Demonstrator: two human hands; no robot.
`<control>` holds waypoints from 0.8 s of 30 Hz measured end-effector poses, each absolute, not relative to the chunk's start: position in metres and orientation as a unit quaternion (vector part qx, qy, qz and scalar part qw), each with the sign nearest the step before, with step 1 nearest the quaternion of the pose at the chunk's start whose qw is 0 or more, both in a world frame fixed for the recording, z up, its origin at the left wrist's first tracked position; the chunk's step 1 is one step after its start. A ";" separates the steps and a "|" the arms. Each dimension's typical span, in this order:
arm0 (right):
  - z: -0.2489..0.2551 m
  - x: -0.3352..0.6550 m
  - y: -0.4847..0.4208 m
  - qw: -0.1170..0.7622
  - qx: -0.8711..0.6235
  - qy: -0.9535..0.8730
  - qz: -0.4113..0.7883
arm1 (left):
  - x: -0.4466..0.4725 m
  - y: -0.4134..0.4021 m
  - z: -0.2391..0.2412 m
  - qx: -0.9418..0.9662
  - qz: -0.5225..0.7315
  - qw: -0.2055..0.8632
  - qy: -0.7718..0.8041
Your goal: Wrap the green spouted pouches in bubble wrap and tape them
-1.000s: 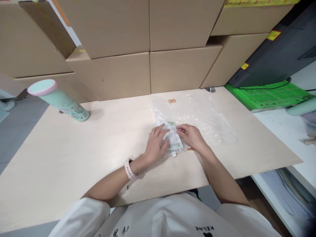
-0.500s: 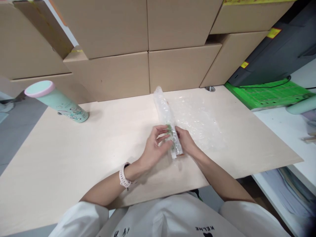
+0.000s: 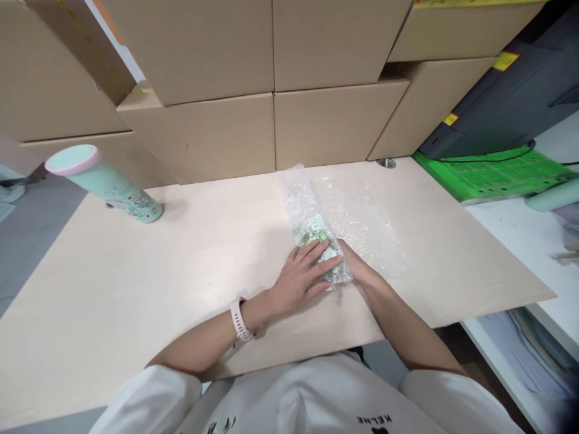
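A flat green-and-white item (image 3: 316,232) shows through a long strip of clear bubble wrap (image 3: 298,193) folded around it. My left hand (image 3: 303,274) lies over the lower part of this bundle, fingers stretched out and a little spread on its top face. At the bundle's right edge is my right hand (image 3: 357,262); its fingers are hidden behind the wrap. Further bubble wrap (image 3: 371,223) is spread flat on the table to the right, beyond my right hand.
Cardboard boxes (image 3: 217,138) are stacked along the back of the pale wooden table (image 3: 136,283). A mint-green tumbler (image 3: 108,184) with a pink rim stands at the left. On the right are a green plastic crate (image 3: 493,175) and a dark grey case (image 3: 506,96).
The bundle has turned from its narrow edge to show its broad green-and-white face. My left hand has moved from its left side onto its top, and the right hand's fingers have gone behind it.
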State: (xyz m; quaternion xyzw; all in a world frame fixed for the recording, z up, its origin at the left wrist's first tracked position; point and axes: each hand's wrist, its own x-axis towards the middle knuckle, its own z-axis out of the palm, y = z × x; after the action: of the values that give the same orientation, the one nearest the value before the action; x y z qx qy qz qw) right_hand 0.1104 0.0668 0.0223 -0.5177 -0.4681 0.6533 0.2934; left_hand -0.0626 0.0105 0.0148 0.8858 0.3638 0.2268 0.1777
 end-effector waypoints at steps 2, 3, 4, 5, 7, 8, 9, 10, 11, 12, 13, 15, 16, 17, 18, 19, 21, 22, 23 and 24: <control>0.022 0.111 0.068 0.268 -0.534 -0.475 0.646 | -0.062 0.009 0.014 0.890 0.225 0.168 0.359; 0.021 0.110 0.068 0.259 -0.538 -0.484 0.640 | -0.061 0.009 0.013 0.892 0.223 0.163 0.357; 0.020 0.110 0.068 0.250 -0.541 -0.497 0.631 | -0.061 0.008 0.013 0.894 0.220 0.157 0.358; 0.019 0.109 0.068 0.243 -0.542 -0.514 0.619 | -0.061 0.008 0.012 0.895 0.218 0.151 0.359; 0.019 0.111 0.069 0.230 -0.541 -0.552 0.591 | -0.061 0.008 0.012 0.897 0.211 0.140 0.363; 0.020 0.113 0.070 0.220 -0.536 -0.577 0.576 | -0.060 0.008 0.012 0.898 0.206 0.136 0.364; 0.023 0.117 0.070 0.208 -0.524 -0.610 0.556 | -0.060 0.007 0.012 0.900 0.200 0.133 0.363; 0.026 0.122 0.070 0.194 -0.508 -0.650 0.531 | -0.059 0.008 0.012 0.902 0.193 0.131 0.363; 0.031 0.128 0.071 0.181 -0.494 -0.690 0.497 | -0.058 0.008 0.012 0.903 0.185 0.129 0.365; 0.036 0.136 0.071 0.173 -0.487 -0.724 0.456 | -0.057 0.008 0.011 0.904 0.176 0.126 0.369; 0.041 0.144 0.072 0.176 -0.496 -0.745 0.410 | -0.056 0.008 0.010 0.904 0.167 0.122 0.373; 0.050 0.159 0.072 0.227 -0.547 -0.734 0.334 | -0.053 0.009 0.007 0.903 0.154 0.116 0.384; 0.053 0.165 0.072 0.258 -0.565 -0.714 0.324 | -0.051 0.009 0.006 0.901 0.152 0.115 0.389; 0.056 0.168 0.071 0.278 -0.569 -0.697 0.337 | -0.050 0.009 0.005 0.899 0.154 0.117 0.394; 0.057 0.170 0.071 0.282 -0.558 -0.690 0.366 | -0.049 0.008 0.004 0.896 0.158 0.121 0.397; 0.058 0.169 0.070 0.269 -0.538 -0.693 0.397 | -0.048 0.008 0.005 0.894 0.164 0.129 0.397; 0.056 0.164 0.069 0.214 -0.503 -0.722 0.424 | -0.048 0.006 0.006 0.885 0.182 0.156 0.400; 0.054 0.160 0.069 0.189 -0.496 -0.739 0.415 | -0.048 0.006 0.007 0.872 0.198 0.174 0.413; 0.052 0.157 0.069 0.173 -0.494 -0.753 0.398 | -0.048 0.006 0.008 0.849 0.221 0.196 0.437; 0.049 0.154 0.069 0.164 -0.495 -0.763 0.382 | -0.048 0.006 0.009 0.815 0.250 0.223 0.472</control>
State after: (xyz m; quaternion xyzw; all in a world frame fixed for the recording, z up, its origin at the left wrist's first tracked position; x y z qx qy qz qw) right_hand 0.1538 0.0690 0.0495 -0.4946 -0.7631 0.3823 0.1641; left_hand -0.0479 0.0061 0.0091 0.8152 0.4725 0.2504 0.2227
